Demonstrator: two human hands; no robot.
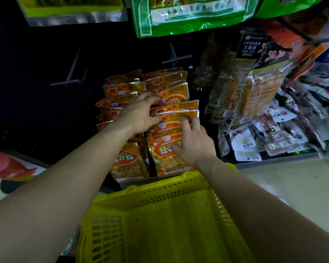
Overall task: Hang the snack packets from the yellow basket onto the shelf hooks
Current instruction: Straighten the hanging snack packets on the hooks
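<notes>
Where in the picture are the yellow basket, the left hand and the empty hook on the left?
yellow basket (160, 188): head view, on its far rim.
left hand (141, 112): head view, on the back of the hand.
empty hook (65, 82): head view, on its front crossbar.

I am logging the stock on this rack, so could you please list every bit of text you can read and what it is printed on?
"HONGSHUSHALA": on the orange snack packets hanging under both hands, printed twice on the right-hand row.
"大面筋": on the dark packet hanging at upper right.
Large Chinese characters on the orange packets: partly covered by the right hand.
Green bag and small white packets: print too blurred.
</notes>
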